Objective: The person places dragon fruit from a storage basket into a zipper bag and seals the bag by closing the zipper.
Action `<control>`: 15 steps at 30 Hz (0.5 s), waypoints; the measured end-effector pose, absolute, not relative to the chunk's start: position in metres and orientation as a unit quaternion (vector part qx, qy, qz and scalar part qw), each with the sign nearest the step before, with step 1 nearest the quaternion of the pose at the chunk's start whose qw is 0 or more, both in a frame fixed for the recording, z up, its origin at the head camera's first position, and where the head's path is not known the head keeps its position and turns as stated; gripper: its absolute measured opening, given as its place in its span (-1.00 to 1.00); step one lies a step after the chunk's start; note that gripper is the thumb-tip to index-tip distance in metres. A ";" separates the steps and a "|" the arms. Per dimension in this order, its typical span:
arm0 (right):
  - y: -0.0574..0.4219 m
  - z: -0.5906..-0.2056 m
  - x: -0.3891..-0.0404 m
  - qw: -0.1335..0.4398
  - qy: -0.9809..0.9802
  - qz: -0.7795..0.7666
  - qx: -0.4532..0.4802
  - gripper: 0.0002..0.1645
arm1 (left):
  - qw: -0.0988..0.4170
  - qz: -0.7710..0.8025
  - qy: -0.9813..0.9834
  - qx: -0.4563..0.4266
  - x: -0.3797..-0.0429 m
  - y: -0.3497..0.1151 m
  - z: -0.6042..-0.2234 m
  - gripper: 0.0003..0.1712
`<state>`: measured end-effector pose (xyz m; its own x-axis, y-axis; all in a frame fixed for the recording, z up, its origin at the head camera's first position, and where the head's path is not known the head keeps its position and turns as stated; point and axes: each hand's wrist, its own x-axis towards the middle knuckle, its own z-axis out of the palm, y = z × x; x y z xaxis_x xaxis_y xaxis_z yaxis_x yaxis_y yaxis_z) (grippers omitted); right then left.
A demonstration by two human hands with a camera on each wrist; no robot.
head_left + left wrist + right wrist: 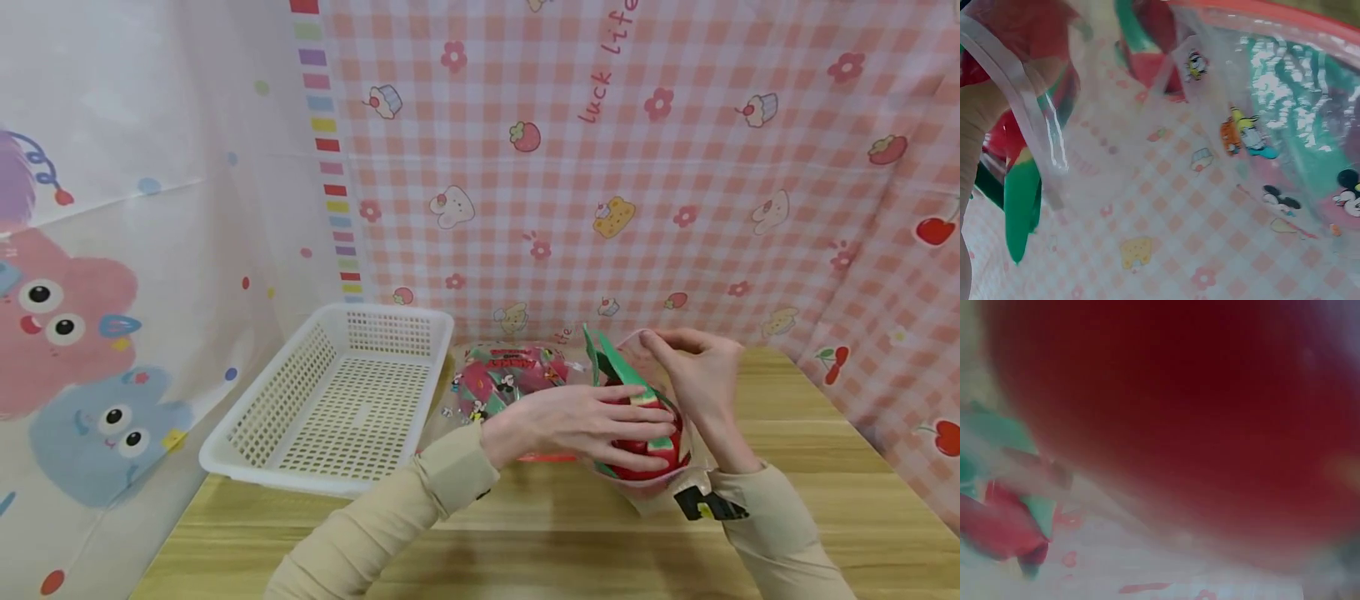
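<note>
A clear zip bag (660, 483) stands at the table's right-hand part, with red fruit-like pieces (639, 472) inside. They have long green tips (618, 364) that poke out at the bag's mouth, rather like dragon fruit. My left hand (573, 421) lies across the red pieces, its fingers spread and fairly straight over them; its thumb is hidden in the head view. My right hand (701, 379) pinches the bag's far edge between thumb and finger. In the right wrist view a blurred red shape (1185, 425) fills most of the picture.
Left of my hands lies a second clear bag (513, 367) with cartoon prints, holding pink-red and green pieces, its orange zip strip (1272, 9) toward me. A white perforated basket (442, 350) stands farther left on the wooden table (540, 542). Printed cloth (562, 167) hangs behind.
</note>
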<state>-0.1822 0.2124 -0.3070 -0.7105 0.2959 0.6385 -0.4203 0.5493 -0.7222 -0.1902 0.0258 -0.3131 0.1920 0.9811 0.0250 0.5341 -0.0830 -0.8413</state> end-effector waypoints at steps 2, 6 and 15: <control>0.212 -0.308 -0.182 0.384 -0.784 0.486 0.036 -0.78 | 0.385 0.294 -0.558 -0.674 -0.193 0.026 -0.319 -0.45; 0.214 -0.308 -0.183 0.394 -0.775 0.493 0.037 -0.78 | 0.395 0.285 -0.611 -0.624 -0.196 0.025 -0.334 -0.46; 0.218 -0.307 -0.185 0.423 -0.774 0.470 0.026 -0.78 | 0.547 0.017 -0.754 -0.363 -0.200 0.021 -0.376 0.09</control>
<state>-0.1848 0.2184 -0.3074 -0.6410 0.3565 0.6797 -0.4382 0.5571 -0.7054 -0.2005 0.0209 -0.3762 -0.1382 0.5658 0.8129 0.5294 0.7359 -0.4221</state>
